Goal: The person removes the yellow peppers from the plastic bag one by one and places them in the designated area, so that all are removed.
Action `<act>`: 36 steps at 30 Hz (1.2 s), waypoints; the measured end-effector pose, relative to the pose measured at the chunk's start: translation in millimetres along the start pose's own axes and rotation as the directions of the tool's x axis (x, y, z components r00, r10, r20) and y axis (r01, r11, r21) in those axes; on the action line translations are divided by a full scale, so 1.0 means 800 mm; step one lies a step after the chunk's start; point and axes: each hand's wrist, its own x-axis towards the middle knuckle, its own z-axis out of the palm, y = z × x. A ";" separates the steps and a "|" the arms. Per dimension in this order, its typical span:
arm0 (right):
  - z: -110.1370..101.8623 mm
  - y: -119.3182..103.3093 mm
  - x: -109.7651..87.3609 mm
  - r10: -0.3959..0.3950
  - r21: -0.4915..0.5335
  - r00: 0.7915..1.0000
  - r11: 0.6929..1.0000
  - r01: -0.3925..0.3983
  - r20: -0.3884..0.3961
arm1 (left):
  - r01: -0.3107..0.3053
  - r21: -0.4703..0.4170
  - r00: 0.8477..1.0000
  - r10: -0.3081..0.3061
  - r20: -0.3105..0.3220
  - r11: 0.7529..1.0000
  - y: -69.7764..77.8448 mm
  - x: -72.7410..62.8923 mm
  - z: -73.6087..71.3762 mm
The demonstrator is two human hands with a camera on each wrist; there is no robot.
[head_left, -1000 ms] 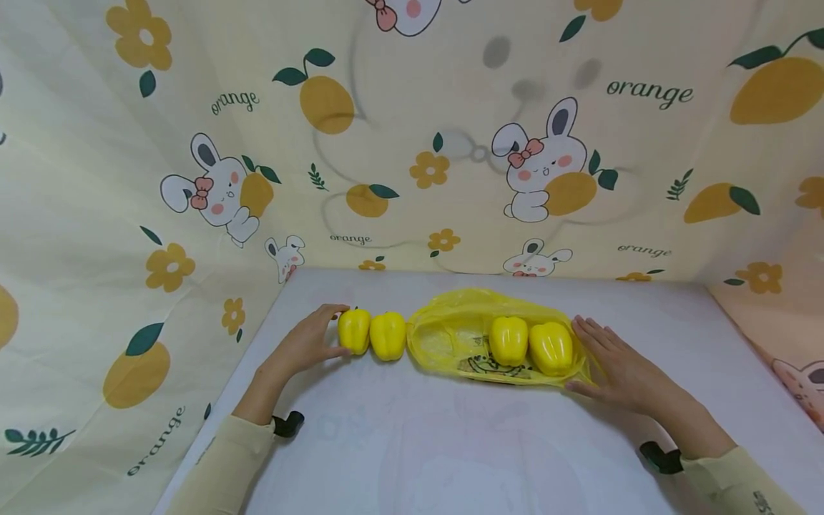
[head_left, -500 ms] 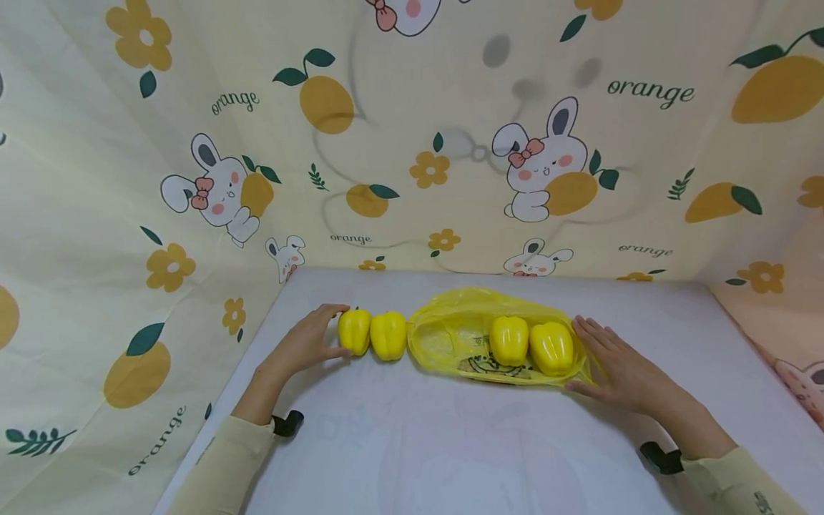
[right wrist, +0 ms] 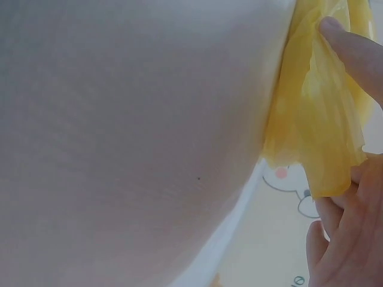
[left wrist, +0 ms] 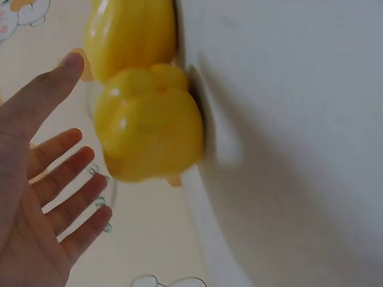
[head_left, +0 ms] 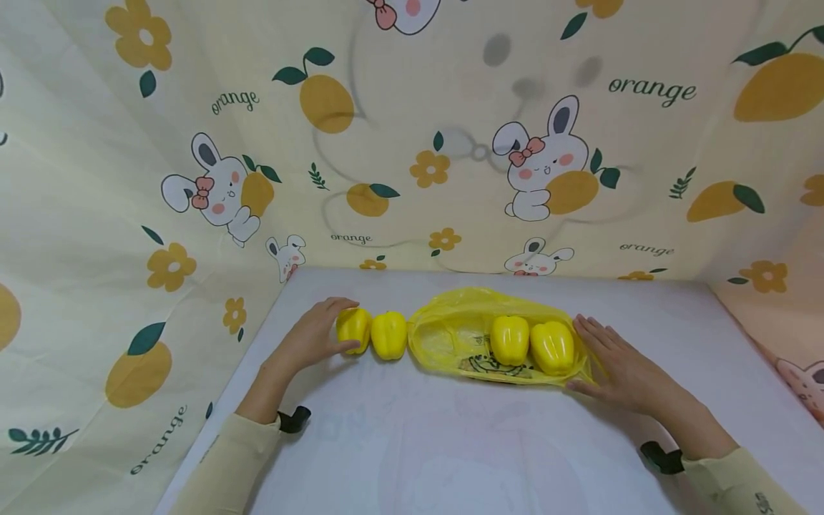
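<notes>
Two yellow bell peppers stand side by side left of a yellow plastic bag (head_left: 444,343). My left hand (head_left: 315,332) is over the outer bell pepper (head_left: 353,329); in the left wrist view its fingers are spread straight, apart from that pepper (left wrist: 149,128). The second bell pepper (head_left: 389,336) sits close to the bag's left end. Two more, a bell pepper (head_left: 510,341) and another bell pepper (head_left: 551,348), lie at the bag's right part. My right hand (head_left: 624,368) touches the bag's right end with extended fingers; in the right wrist view the thumb lies against the yellow plastic (right wrist: 317,101).
A white table (head_left: 450,443) carries everything. Behind it and along the sides hangs a cream cloth (head_left: 399,86) printed with rabbits, oranges and flowers. Dark straps with small black cameras are on both wrists.
My left hand has loosened from the outer pepper, its fingers shifting slightly up and right over it. The peppers, bag and right hand stay practically where they were.
</notes>
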 end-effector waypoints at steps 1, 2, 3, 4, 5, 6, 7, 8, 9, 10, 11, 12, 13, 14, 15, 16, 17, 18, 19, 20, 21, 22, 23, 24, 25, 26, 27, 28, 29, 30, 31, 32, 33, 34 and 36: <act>0.000 0.000 0.000 0.001 0.000 1.000 1.000 -0.001 0.002 | -0.005 0.003 1.000 0.005 -0.004 1.000 0.004 0.001 0.000; -0.001 0.000 0.000 0.003 0.001 1.000 1.000 -0.003 0.003 | -0.008 0.000 1.000 0.008 -0.007 1.000 0.007 0.002 0.000; -0.001 0.000 0.000 0.006 0.001 1.000 1.000 -0.006 0.006 | -0.011 0.002 1.000 0.011 -0.010 1.000 0.011 0.003 0.000; -0.001 -0.001 0.001 0.009 0.002 1.000 1.000 -0.009 0.009 | -0.017 0.001 1.000 0.017 -0.014 1.000 0.015 0.004 0.000; -0.002 -0.001 0.001 0.012 0.003 1.000 1.000 -0.012 0.013 | -0.023 -0.001 1.000 0.023 -0.018 1.000 0.018 0.006 0.000; -0.002 -0.001 0.001 0.015 0.005 1.000 1.000 -0.015 0.015 | -0.030 0.000 0.999 0.030 -0.021 1.000 0.023 0.007 0.000; -0.002 -0.001 0.001 0.017 0.007 1.000 1.000 -0.017 0.016 | -0.041 0.002 0.999 0.041 -0.025 0.999 0.027 0.008 0.000; -0.001 -0.001 0.001 0.018 0.009 1.000 1.000 -0.019 0.018 | -0.045 0.001 0.999 0.045 -0.023 0.999 0.030 0.009 0.001; -0.001 -0.001 0.001 0.019 0.010 1.000 1.000 -0.020 0.019 | -0.053 0.003 0.998 0.053 -0.023 0.999 0.034 0.011 0.001; -0.001 -0.001 0.001 0.019 0.011 1.000 1.000 -0.019 0.019 | -0.061 -0.001 0.998 0.061 -0.021 0.998 0.038 0.012 0.001; 0.000 -0.001 0.001 0.019 0.012 1.000 1.000 -0.019 0.019 | -0.069 -0.002 0.997 0.069 -0.020 0.998 0.043 0.013 0.001; 0.000 -0.001 0.000 0.017 0.014 1.000 1.000 -0.017 0.017 | -0.076 -0.002 0.997 0.076 -0.017 0.997 0.047 0.014 0.001; 0.000 0.000 0.000 0.015 0.013 1.000 1.000 -0.015 0.015 | -0.080 -0.003 0.997 0.080 -0.014 0.997 0.051 0.015 0.001; 0.001 0.000 0.000 0.013 0.013 1.000 1.000 -0.013 0.013 | -0.081 -0.005 0.997 0.081 -0.011 0.997 0.054 0.016 0.002; 0.001 0.000 -0.001 0.009 0.012 1.000 1.000 -0.009 0.010 | -0.087 -0.008 0.996 0.087 -0.010 0.996 0.058 0.017 0.002; 0.001 0.000 -0.001 0.006 0.010 1.000 1.000 -0.006 0.007 | -0.090 -0.011 0.996 0.090 -0.010 0.996 0.061 0.018 0.003; 0.001 0.000 -0.001 0.005 0.009 1.000 1.000 -0.005 0.005 | -0.095 -0.013 0.995 0.095 -0.010 0.995 0.065 0.020 0.003; 0.001 0.000 -0.001 0.004 0.008 1.000 1.000 -0.004 0.003 | -0.097 -0.013 0.995 0.097 -0.006 0.995 0.067 0.021 0.005; 0.000 -0.001 -0.001 0.006 0.010 1.000 1.000 -0.006 0.003 | -0.096 -0.015 0.995 0.096 -0.003 0.995 0.070 0.023 0.006; 0.000 -0.001 0.000 0.009 0.011 1.000 1.000 -0.009 0.005 | -0.100 -0.018 0.995 0.100 0.000 0.995 0.073 0.025 0.007; 0.000 -0.001 0.000 0.012 0.014 1.000 1.000 -0.012 0.009 | -0.103 -0.020 0.995 0.103 0.004 0.994 0.076 0.026 0.008; 0.000 -0.001 0.001 0.014 0.016 1.000 1.000 -0.014 0.012 | -0.106 -0.025 0.994 0.106 0.009 0.994 0.079 0.028 0.010; 0.001 -0.001 0.001 0.017 0.017 1.000 1.000 -0.018 0.016 | -0.109 -0.029 0.994 0.109 0.015 0.994 0.081 0.029 0.011; 0.001 -0.002 0.002 0.019 0.018 1.000 1.000 -0.019 0.018 | -0.114 -0.031 0.993 0.114 0.019 0.993 0.084 0.031 0.012; 0.001 -0.002 0.002 0.019 0.018 1.000 1.000 -0.020 0.019 | -0.120 -0.032 0.992 0.120 0.022 0.992 0.087 0.032 0.013; 0.002 -0.002 0.002 0.017 0.015 1.000 1.000 -0.017 0.019 | -0.128 -0.032 0.991 0.128 0.025 0.991 0.090 0.034 0.014; 0.002 -0.002 0.003 0.013 0.011 1.000 1.000 -0.013 0.018 | -0.137 -0.032 0.990 0.138 0.025 0.990 0.093 0.035 0.014; 0.002 -0.002 0.003 0.008 0.005 1.000 1.000 -0.008 0.014 | -0.146 -0.033 0.989 0.147 0.026 0.989 0.095 0.037 0.015; 0.002 -0.002 0.003 0.006 0.002 1.000 1.000 -0.006 0.014 | -0.154 -0.030 0.988 0.154 0.026 0.988 0.098 0.038 0.015; 0.002 -0.003 0.003 0.002 -0.001 1.000 1.000 -0.002 0.012 | -0.165 -0.027 0.986 0.165 0.024 0.986 0.101 0.039 0.016; 0.002 -0.003 0.003 0.000 -0.004 1.000 1.000 0.000 0.010 | -0.171 -0.026 0.985 0.171 0.025 0.985 0.103 0.041 0.017; 0.003 -0.003 0.003 -0.003 -0.007 1.000 1.000 0.003 0.009 | -0.176 -0.028 0.984 0.177 0.025 0.984 0.106 0.042 0.018; 0.003 -0.003 0.003 -0.003 -0.009 1.000 1.000 0.003 0.008 | -0.182 -0.033 0.983 0.183 0.026 0.983 0.109 0.043 0.020; 0.002 -0.003 0.003 -0.003 -0.008 1.000 1.000 0.003 0.008 | -0.183 -0.040 0.982 0.184 0.029 0.982 0.111 0.044 0.021; 0.001 -0.003 0.003 -0.001 -0.007 1.000 1.000 0.001 0.009 | -0.190 -0.055 0.980 0.193 0.041 0.980 0.117 0.046 0.025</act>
